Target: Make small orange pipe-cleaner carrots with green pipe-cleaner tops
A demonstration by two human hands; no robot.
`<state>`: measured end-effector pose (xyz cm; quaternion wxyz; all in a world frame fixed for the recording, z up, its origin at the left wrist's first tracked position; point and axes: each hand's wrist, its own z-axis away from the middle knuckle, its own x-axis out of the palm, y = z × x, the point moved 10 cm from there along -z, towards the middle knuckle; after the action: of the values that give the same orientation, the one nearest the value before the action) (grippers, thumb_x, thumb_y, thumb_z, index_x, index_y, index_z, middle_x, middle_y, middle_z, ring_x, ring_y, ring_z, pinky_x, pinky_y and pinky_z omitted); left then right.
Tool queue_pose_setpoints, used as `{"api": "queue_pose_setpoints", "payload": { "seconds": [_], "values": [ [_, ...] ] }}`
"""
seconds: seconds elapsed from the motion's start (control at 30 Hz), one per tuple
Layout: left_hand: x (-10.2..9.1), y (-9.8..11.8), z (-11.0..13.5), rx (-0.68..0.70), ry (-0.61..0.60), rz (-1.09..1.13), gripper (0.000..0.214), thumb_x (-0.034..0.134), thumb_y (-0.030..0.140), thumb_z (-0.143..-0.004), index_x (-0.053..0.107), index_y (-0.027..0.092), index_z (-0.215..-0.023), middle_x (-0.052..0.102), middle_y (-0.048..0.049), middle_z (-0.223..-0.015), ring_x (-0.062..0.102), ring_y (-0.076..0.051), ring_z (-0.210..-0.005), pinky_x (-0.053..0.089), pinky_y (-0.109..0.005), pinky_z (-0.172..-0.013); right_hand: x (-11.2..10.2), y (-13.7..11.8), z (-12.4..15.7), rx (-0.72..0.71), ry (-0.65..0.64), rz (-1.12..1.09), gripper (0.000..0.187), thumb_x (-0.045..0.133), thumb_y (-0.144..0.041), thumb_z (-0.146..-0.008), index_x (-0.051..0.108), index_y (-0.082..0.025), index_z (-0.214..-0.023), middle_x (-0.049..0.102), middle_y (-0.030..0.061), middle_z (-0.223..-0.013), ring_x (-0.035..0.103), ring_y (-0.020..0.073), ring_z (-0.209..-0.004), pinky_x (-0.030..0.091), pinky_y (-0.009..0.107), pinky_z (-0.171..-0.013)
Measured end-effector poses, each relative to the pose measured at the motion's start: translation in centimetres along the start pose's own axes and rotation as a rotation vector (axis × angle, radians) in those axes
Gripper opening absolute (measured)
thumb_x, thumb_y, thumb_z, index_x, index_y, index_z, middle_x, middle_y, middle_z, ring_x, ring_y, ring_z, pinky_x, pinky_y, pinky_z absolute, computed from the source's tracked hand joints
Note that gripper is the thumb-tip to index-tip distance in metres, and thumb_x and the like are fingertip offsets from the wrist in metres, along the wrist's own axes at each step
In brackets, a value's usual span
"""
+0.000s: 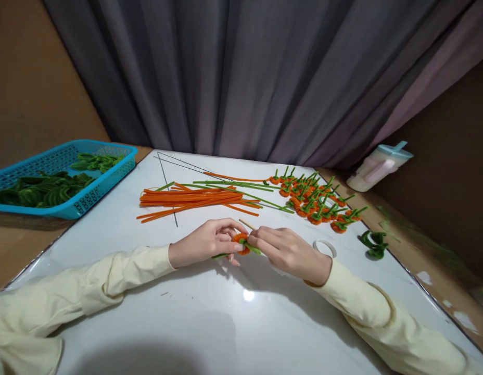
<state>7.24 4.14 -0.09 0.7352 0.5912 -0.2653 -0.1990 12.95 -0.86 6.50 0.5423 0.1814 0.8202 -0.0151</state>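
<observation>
Above the white table, my left hand (208, 240) pinches a small orange pipe-cleaner pumpkin (240, 245) with green pieces on it. The fingers of my right hand (290, 252) are closed at its right side, touching the green. From them a thin wooden stick (246, 224) points up and left; its lower end is hidden by the fingers. Beyond my hands lies a bundle of orange pipe cleaners (190, 198), with green pipe cleaners (241, 184) behind. Several finished-looking orange pumpkins (315, 216) with upright green stems stand grouped to the right.
A blue basket (75, 205) at the left holds green looped pieces (42, 190). A white tape ring (325, 247) lies by my right wrist, and dark green curled pieces (374, 245) near the table's right edge. A lidded tumbler (378, 166) stands at the back right, before a grey curtain (226, 78).
</observation>
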Motion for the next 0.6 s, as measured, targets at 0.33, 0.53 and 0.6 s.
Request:
{"api": "queue_pose_setpoints", "payload": {
  "seconds": [0.33,0.53,0.6],
  "values": [
    [-0.7,-1.9,0.6,-0.26,0.128,0.189,0.024,0.071,0.029,-0.069,0.056,0.013,-0.076,0.057,0.0018,-0.062,0.053,-0.007,-0.055,0.052,-0.026,-0.065,-0.1,1.2,0.7,0.101,0.089,0.059,0.029,0.024,0.0,-0.086,0.048,-0.011,-0.1,0.058,0.0074,-0.074,0.055,0.0151,-0.069,0.04,0.024,-0.051],
    [-0.6,-2.4,1.0,-0.296,0.09,0.121,0.028,0.069,0.035,-0.071,0.059,0.01,-0.062,0.057,-0.0012,-0.056,0.053,-0.007,-0.048,0.047,-0.018,-0.05,0.5,2.1,1.1,0.226,0.097,0.02,0.029,0.027,0.0,-0.084,0.05,-0.012,-0.097,0.06,0.0082,-0.077,0.056,0.0152,-0.068,0.042,0.023,-0.054],
    [-0.2,-2.4,1.2,-0.291,0.072,0.152,0.026,0.068,0.034,-0.073,0.06,0.01,-0.064,0.06,-0.0026,-0.06,0.054,-0.008,-0.051,0.047,-0.018,-0.053,0.3,2.7,1.2,0.296,0.158,-0.102,0.025,0.03,-0.002,-0.084,0.05,-0.014,-0.092,0.061,0.0073,-0.077,0.057,0.0142,-0.067,0.044,0.023,-0.056]
  ]
}}
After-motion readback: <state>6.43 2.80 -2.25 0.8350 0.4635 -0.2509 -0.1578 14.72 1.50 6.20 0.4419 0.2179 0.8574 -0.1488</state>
